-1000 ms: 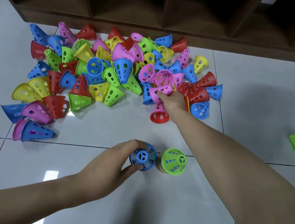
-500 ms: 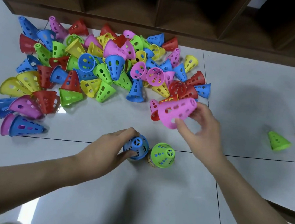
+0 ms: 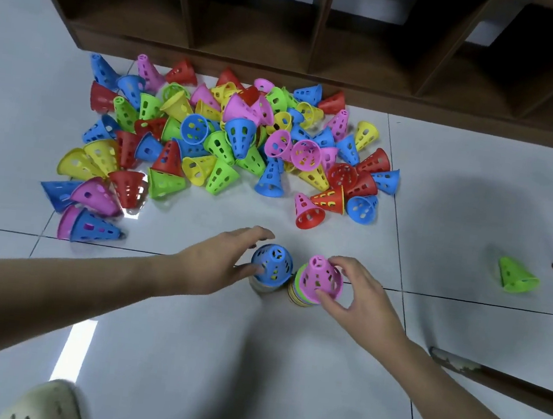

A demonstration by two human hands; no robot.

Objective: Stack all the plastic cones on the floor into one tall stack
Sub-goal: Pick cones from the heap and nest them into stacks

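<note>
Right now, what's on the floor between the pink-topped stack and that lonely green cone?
Nothing: the head view shows bare floor tile between the pink-topped stack and lone green cone.

Readable text: none.
Cones (image 3: pixel 238 143): plain coloured plastic with holes, no lettering or numbers.
Shelf unit (image 3: pixel 321 42) behind the cones: bare wood, no labels.
Floor tiles (image 3: pixel 476 197) around the cones: unmarked.
</note>
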